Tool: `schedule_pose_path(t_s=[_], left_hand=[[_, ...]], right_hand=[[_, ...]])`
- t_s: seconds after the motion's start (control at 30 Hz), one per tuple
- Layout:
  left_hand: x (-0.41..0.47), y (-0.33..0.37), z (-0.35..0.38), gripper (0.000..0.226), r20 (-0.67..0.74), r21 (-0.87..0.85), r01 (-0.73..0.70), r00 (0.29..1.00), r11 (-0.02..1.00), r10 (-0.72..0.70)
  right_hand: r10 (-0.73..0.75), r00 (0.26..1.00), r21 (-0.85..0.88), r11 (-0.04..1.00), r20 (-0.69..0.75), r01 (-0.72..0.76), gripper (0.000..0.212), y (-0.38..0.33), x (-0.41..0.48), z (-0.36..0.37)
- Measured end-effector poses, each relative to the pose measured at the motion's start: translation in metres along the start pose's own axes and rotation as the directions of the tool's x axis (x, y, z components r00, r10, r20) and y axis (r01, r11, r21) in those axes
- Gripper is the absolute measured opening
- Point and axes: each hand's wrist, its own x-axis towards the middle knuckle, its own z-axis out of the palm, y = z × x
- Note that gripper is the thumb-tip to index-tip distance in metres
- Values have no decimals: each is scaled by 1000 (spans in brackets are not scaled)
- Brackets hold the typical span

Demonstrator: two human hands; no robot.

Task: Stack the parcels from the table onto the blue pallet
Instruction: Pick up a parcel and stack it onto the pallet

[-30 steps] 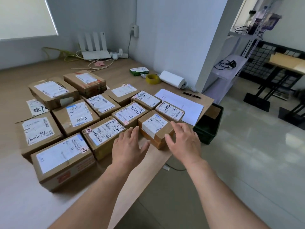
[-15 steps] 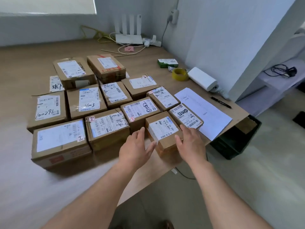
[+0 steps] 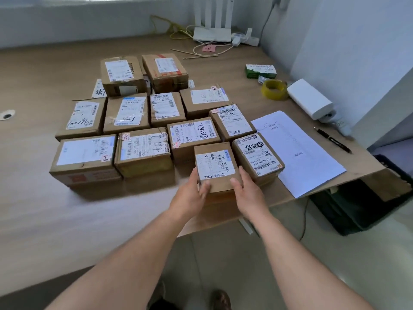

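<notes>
Several brown cardboard parcels with white labels lie in rows on the wooden table (image 3: 44,209). The nearest is a small parcel (image 3: 214,166) at the table's front edge. My left hand (image 3: 193,192) grips its left near corner, thumb on top. My right hand (image 3: 247,191) grips its right near side. Touching it on the right is a parcel marked 55005 (image 3: 258,157). Behind it sits a parcel with a circled number (image 3: 192,136). The blue pallet is not in view.
White paper sheets (image 3: 297,151) and a black pen (image 3: 333,139) lie right of the parcels. A yellow tape roll (image 3: 274,89), a white paper roll (image 3: 309,98) and a green box (image 3: 260,71) sit near the wall. A dark crate (image 3: 357,206) stands on the floor by the table's right end.
Both hands have moved forward from hovering near the small parcel to clasping its near corners. The camera has tilted down and closer to the table.
</notes>
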Motion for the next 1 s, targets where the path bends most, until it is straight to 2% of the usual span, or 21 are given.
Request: schedule_pose_path(t_s=[0.23,0.4,0.5,0.63,0.73,0.9,1.0], left_hand=[[-12,-5,9,65,22,-191,52,999,980,-48],[-34,-2,20,72,0,-248,35,999,968,-36],[-41,-5,21,72,-15,-281,24,999,959,-29],[-48,-13,9,73,-46,-307,6,999,952,-21],[-55,-14,-8,73,-91,-325,-9,996,946,-22],[-70,-14,-43,75,-145,-295,-38,989,955,-6],[-80,-17,-68,68,-187,-252,-51,982,966,3]], right_hand=[[-36,977,271,962,211,-23,65,11,5,-12],[-101,941,311,950,324,-5,79,24,0,-18],[-162,928,337,941,337,42,88,28,-3,-20],[-268,910,354,923,315,150,86,21,-7,-15],[-311,888,362,914,338,182,95,6,-10,-12],[-377,860,380,893,344,240,89,-20,-9,-2],[-419,844,398,875,336,276,87,-37,-13,7]])
